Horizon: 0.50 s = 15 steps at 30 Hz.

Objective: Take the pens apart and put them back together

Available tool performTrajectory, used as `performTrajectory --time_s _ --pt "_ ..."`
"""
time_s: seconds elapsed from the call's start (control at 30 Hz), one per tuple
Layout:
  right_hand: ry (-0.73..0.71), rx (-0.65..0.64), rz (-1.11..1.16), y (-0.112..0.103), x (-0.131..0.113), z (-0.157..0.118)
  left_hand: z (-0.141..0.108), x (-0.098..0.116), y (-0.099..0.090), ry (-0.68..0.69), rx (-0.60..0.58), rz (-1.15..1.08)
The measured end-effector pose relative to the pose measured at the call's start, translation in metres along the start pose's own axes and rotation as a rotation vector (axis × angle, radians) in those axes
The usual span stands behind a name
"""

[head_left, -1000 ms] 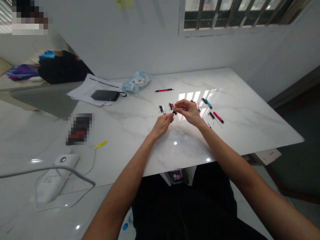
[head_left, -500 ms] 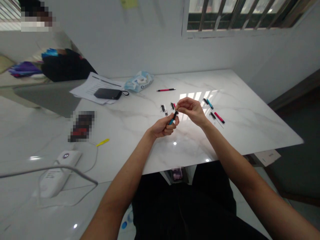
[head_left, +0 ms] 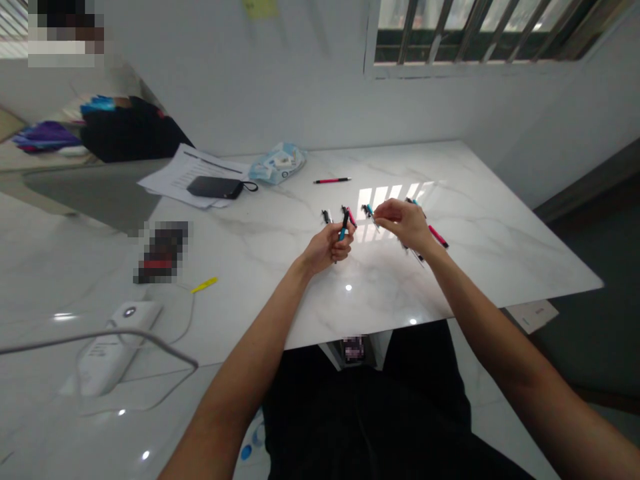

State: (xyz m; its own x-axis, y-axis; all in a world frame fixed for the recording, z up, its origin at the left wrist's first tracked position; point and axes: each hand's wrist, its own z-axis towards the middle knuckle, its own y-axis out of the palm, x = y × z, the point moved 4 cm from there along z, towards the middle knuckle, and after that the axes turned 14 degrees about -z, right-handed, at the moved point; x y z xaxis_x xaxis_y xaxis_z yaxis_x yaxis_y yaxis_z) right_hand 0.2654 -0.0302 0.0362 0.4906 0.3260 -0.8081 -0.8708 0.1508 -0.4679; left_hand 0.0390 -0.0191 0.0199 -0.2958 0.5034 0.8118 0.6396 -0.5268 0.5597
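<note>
My left hand [head_left: 327,247] is closed around a blue and black pen [head_left: 343,232], held tilted with its black end up. To its right, above the table, my right hand [head_left: 406,223] has thumb and fingertips pinched together; whatever may be between them is too small to make out. Just beside those fingertips lie blue and black pen parts [head_left: 369,211]. Behind my left hand are red and black pen parts [head_left: 351,215] and a black and clear set [head_left: 327,217]. A red pen barrel [head_left: 439,236] lies by my right wrist, with thin refill pieces [head_left: 416,255] below the wrist.
A whole red pen [head_left: 333,180] lies farther back on the marble-patterned table [head_left: 500,233]. At the left are a blue wipes packet [head_left: 278,163], a black pouch [head_left: 216,187] on papers [head_left: 170,177], a yellow strip [head_left: 205,285] and a white power strip [head_left: 117,347] with cables.
My right hand has come away from the pen's upper end and moved right, uncovering blue pen parts on the table. My left hand still holds the pen, now turned more upright.
</note>
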Motion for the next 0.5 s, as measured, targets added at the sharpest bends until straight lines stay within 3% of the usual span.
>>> performTrajectory --time_s 0.13,0.23,0.33,0.5 --pt "-0.029 -0.143 -0.315 0.021 0.014 -0.023 0.006 -0.005 -0.002 0.058 0.114 -0.039" --pt "-0.056 -0.189 -0.460 0.031 0.021 -0.030 0.011 -0.005 -0.006 0.232 0.194 -0.035" --pt "-0.075 -0.206 -0.508 0.031 0.025 -0.030 0.014 -0.003 -0.013 0.399 0.266 0.033" --pt "-0.084 -0.202 -0.446 0.018 0.013 -0.026 0.015 -0.001 -0.026 0.509 0.334 0.165"
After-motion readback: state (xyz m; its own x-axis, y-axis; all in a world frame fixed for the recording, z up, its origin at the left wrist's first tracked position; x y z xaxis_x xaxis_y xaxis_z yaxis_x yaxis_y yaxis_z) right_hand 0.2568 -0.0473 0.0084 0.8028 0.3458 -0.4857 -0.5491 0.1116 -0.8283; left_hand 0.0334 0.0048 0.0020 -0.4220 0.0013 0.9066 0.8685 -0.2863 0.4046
